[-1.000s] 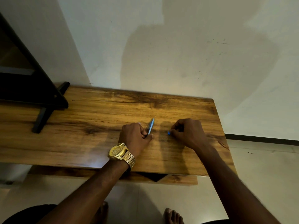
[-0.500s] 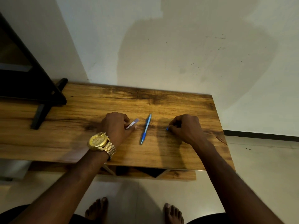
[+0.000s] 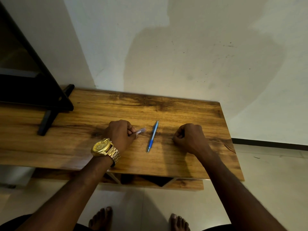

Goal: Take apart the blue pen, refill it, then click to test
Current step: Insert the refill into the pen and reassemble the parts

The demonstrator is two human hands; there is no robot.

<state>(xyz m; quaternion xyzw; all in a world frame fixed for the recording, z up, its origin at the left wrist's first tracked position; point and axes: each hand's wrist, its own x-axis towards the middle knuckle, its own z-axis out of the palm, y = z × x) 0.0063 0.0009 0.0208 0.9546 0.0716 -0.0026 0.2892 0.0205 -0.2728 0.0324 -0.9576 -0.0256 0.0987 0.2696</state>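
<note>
The blue pen (image 3: pixel 153 136) lies on the wooden table (image 3: pixel 166 110) between my hands, tip toward me, touched by neither. My left hand (image 3: pixel 120 134), with a gold watch on its wrist, rests to the left of the pen; its fingers are closed on a thin pale piece (image 3: pixel 141 130) that pokes out toward the pen. To the right of the pen, my right hand (image 3: pixel 190 137) is curled into a fist on the table. A small blue piece seen earlier at its fingertips is now almost hidden under the fingers.
A black stand (image 3: pixel 50 114) sits on the table's left part against the wall. The table's right edge (image 3: pixel 233 147) is close to my right hand. Below the front edge are a lower shelf (image 3: pixel 183 184), the tiled floor and my bare feet.
One second ago my left hand held the blue pen. It has laid the pen on the table and moved left, keeping the pale piece. My right hand has stayed put.
</note>
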